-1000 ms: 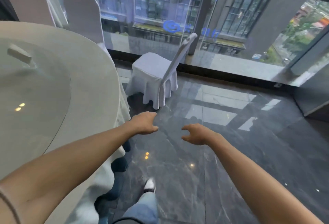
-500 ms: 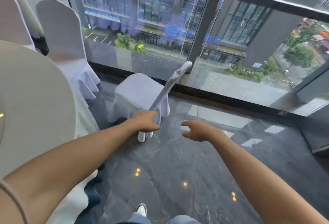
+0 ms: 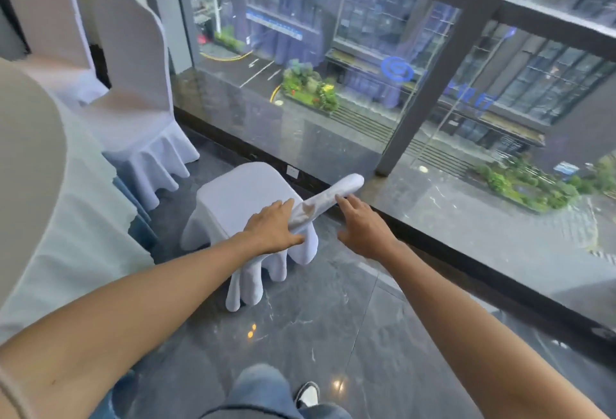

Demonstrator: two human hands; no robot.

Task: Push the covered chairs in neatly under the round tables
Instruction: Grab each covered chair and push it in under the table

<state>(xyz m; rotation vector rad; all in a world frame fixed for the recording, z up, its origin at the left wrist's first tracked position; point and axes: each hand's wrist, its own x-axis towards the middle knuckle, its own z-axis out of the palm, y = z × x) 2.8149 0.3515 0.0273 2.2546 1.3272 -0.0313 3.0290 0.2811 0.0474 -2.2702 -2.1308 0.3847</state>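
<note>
A white-covered chair (image 3: 240, 198) stands out on the dark floor, away from the round table (image 3: 30, 165) at the left, its seat toward the table. I look down on the top edge of the chair's backrest (image 3: 333, 198). My left hand (image 3: 271, 227) rests flat on the seat side of that edge, thumb below it. My right hand (image 3: 361, 225) is spread open on the other side, with the fingertips touching or almost touching the cover. Neither hand has closed around the backrest.
Two more covered chairs (image 3: 133, 95) stand against the table at the upper left. A floor-to-ceiling window (image 3: 366, 69) with a dark sill (image 3: 433, 245) runs just behind the chair. My legs and one shoe (image 3: 308, 393) show at the bottom.
I have stepped closer to the chair. Both hands have reached forward to the top of its backrest, the left now lying on it. The view has swung left and down.
</note>
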